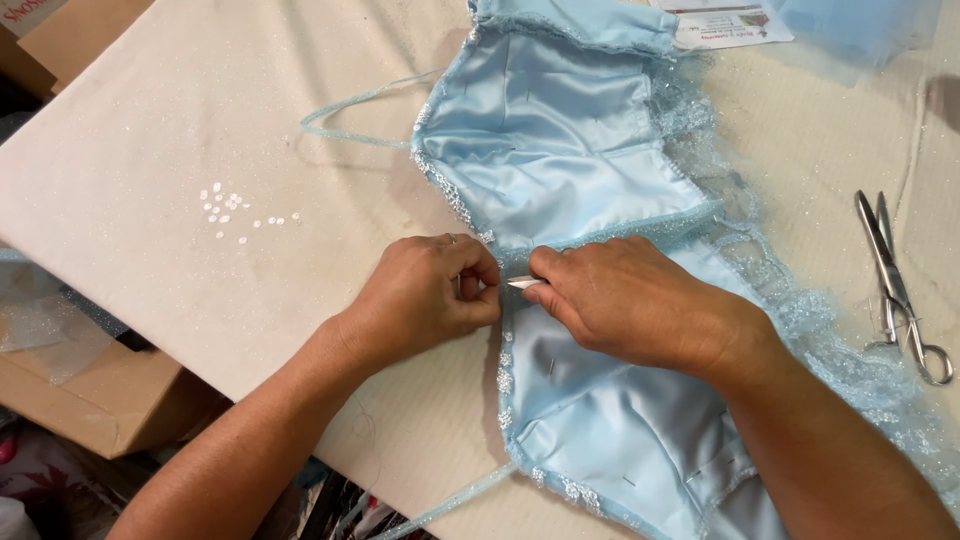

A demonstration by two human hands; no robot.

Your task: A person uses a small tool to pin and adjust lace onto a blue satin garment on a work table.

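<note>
Both hands meet at the beaded edge of the light blue bodice point(560, 150), which lies lining-up near the middle of the tabletop point(150, 150). The left hand point(425, 295) pinches the edge closed-fingered, and the right hand point(620, 300) grips a small white pointed tool point(524, 283). A slip could snag the satin or loosen beads, since the tip sits right against the trim.

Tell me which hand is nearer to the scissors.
Right. The right hand rests on the light blue garment, with a stretch of lace and table between it and the scissors. The left hand lies farther away, beyond the right one.
</note>
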